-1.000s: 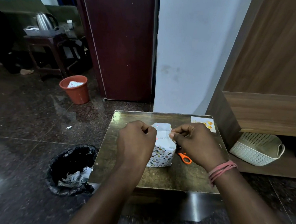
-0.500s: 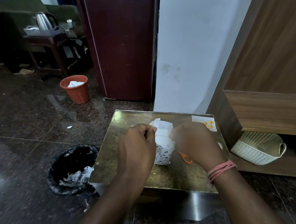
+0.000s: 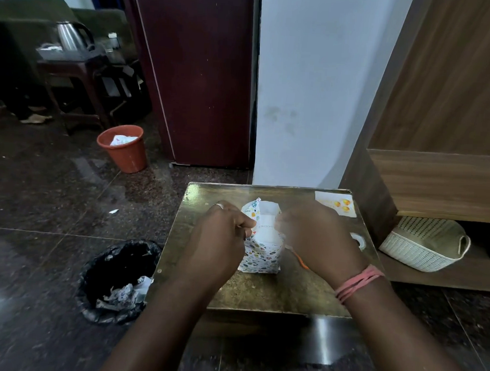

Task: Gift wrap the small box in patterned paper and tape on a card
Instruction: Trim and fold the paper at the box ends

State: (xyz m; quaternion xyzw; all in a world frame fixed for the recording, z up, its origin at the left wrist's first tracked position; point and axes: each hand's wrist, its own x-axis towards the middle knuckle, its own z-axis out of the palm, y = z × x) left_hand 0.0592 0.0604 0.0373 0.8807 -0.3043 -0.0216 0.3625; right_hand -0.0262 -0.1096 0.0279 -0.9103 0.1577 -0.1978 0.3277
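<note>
A: Where is the small box [image 3: 261, 251] sitting?

B: It is standing upright near the middle of the table [image 3: 260, 295], a little toward the far edge, with the patterned paper [image 3: 258, 255] wrapping its sides and rising past its top as loose white flaps.

A: What are the hands doing?

B: The left hand [image 3: 220, 241] is curling its fingers and pinching the paper at the box's upper left edge. The right hand [image 3: 312, 238] is curling in at the upper right edge; it is blurring there, so I cannot tell whether it is actually gripping the paper.

A: And the card [image 3: 336, 203]?

B: It is lying flat in the far right corner, apart from the box. A tape roll [image 3: 359, 240] is sitting by the right edge, just beyond the right hand, and an orange scissor handle [image 3: 302, 260] is peeking out under that wrist.

A: Any room to move?

B: The near half of the table is lying bare in front of the box, and the left strip too. Off the left edge a black-lined bin [image 3: 117, 280] is standing on the floor; a wooden unit is crowding the right side with a white basket [image 3: 423, 245] on its low shelf.
</note>
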